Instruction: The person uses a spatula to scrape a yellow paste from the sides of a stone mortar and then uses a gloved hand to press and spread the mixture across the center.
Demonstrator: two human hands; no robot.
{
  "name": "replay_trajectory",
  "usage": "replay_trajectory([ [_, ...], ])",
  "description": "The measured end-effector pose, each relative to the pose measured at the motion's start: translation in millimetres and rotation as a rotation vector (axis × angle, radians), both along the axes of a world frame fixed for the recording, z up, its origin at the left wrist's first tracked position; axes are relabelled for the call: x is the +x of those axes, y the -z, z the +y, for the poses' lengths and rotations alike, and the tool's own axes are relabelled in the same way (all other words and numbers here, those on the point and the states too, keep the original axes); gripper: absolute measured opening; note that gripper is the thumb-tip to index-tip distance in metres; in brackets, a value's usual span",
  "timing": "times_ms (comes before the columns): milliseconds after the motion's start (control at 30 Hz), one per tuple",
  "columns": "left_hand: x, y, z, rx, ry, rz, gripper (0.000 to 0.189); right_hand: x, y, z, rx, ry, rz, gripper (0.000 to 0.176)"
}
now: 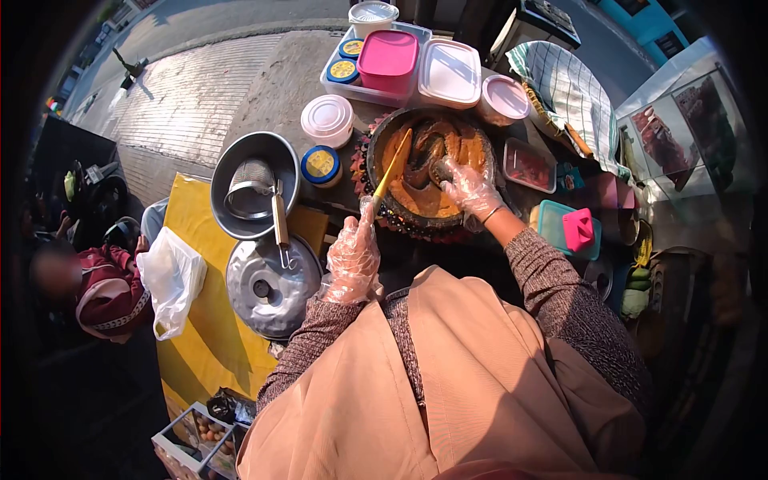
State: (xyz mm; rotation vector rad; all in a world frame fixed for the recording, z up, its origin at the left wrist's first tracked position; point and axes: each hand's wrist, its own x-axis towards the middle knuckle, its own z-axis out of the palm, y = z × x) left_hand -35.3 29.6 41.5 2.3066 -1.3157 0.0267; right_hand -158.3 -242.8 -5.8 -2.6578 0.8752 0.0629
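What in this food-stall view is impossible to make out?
All in the head view:
1. Pestle: mostly covered by the gloved right hand.
2. Yellow spatula: its handle end vanishes inside the left hand.
3. Pink-lidded tub and white-lidded tub: opaque lids hide the contents.
4. Box at the bottom edge: cut off by the frame.
5. Person at the left: blurred, in shadow.

Bright sunlight falls on a pale brick pavement [184,96] and a grey road [240,20] beyond the crowded tabletop [346,198], with a yellow cloth [200,320] to the left and a glass display case [680,128] to the right
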Motion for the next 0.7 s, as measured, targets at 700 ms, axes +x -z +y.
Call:
replay_trajectory([
  [700,-1.7,-9.0,3.3,0.029,0.02,-0.047,0.052,21.2,-54.4,-87.4,0.021,-0.131,0.148,0.053],
])
